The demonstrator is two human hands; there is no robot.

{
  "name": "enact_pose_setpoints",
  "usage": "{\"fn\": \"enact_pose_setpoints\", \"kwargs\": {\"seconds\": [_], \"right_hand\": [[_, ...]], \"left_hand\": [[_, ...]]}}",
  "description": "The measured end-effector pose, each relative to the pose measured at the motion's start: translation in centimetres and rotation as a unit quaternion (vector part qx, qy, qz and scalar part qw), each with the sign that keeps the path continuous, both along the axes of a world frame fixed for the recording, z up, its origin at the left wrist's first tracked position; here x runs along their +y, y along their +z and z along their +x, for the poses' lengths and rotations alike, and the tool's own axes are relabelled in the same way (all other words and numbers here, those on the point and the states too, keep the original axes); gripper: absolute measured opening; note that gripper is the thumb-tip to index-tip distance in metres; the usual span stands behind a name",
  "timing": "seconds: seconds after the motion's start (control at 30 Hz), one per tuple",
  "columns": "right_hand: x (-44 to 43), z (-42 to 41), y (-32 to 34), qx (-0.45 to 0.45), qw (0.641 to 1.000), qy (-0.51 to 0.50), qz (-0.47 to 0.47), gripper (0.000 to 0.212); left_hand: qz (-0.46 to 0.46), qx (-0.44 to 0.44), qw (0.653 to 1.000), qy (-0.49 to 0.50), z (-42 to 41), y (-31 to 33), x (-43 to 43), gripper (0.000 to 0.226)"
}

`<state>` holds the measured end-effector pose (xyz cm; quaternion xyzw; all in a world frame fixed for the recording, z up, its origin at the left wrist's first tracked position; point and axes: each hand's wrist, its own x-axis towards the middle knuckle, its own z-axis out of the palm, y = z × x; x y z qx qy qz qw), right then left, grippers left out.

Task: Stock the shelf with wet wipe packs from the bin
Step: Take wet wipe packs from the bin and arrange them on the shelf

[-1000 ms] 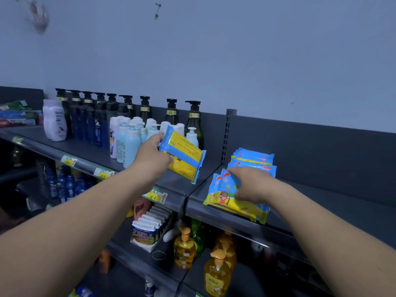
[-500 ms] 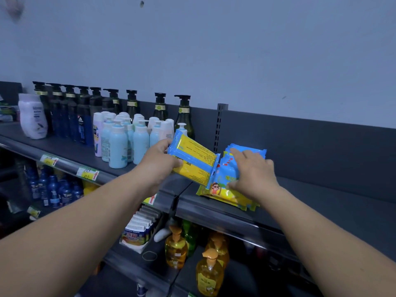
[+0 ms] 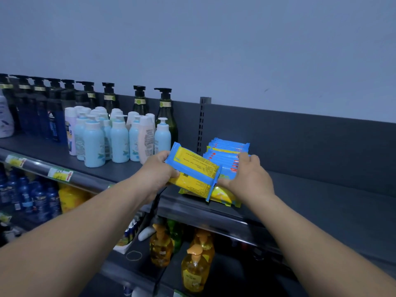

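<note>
1. Head view: left hand (image 3: pixel 157 174) grip closed on a wet wipe pack (image 3: pixel 194 171), tilted, above the shelf (image 3: pixel 321 202) front edge.
2. Right hand (image 3: pixel 249 179) grip closed on the pack stack (image 3: pixel 227 153) lying on the shelf, just right of the held pack.
3. Bottles (image 3: pixel 94 144) stand far left.

Adidas logo on dark blue bottle (image 3: pixel 52 125)

The dark shelf (image 3: pixel 310 196) carries pump bottles (image 3: pixel 165 112) along the back, pale bottles (image 3: pixel 94 144) before them, and stacked wipe packs (image 3: pixel 227 146) to their right.
</note>
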<state>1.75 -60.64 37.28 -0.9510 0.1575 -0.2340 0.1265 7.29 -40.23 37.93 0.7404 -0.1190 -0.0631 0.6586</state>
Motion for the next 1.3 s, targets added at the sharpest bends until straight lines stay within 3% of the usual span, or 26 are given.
{"fn": "enact_pose_setpoints", "kwargs": {"seconds": [0.23, 0.4, 0.63, 0.73, 0.83, 0.9, 1.0, 1.17, 1.3], "right_hand": [[-1.3, -0.5, 0.0, -0.008, 0.986, 0.07, 0.154, 0.067], [-1.9, -1.3, 0.5, -0.027, 0.977, 0.091, 0.189, 0.047], [-1.0, -3.3, 0.6, -0.048, 0.986, 0.152, 0.048, 0.058], [-0.3, -4.3, 0.3, 0.001, 0.979, 0.203, -0.027, 0.063], [-0.4, -4.2, 0.0, 0.045, 0.977, 0.176, -0.109, 0.079], [-0.9, -3.9, -0.1, 0.032, 0.977, 0.168, -0.126, 0.074], [-1.8, -3.8, 0.0, -0.033, 0.978, 0.181, -0.092, 0.057], [-3.5, -3.6, 0.7, -0.149, 0.977, 0.154, -0.021, 0.031], [-5.1, -3.5, 2.3, -0.18, 0.964, 0.142, 0.132, 0.008]], "left_hand": [[0.078, 0.003, 0.997, -0.005, -0.1, -0.9, -1.0, 0.041], [0.128, -0.023, 0.991, -0.011, -0.8, -1.0, -2.8, 0.035], [0.067, 0.04, 0.997, -0.027, -1.1, -0.5, -4.1, 0.024], [0.032, 0.076, 0.996, -0.037, -1.4, -0.3, -4.4, 0.021], [0.007, 0.095, 0.994, -0.05, -1.6, 0.2, -4.7, 0.017], [-0.008, 0.103, 0.993, -0.056, -1.7, 0.9, -5.0, 0.012], [-0.049, 0.125, 0.989, -0.056, -2.2, 1.8, -5.5, 0.004], [-0.049, 0.112, 0.988, -0.092, -2.7, 3.1, -6.4, 0.043], [-0.037, 0.074, 0.99, -0.113, -2.7, 3.8, -7.5, 0.06]]}}
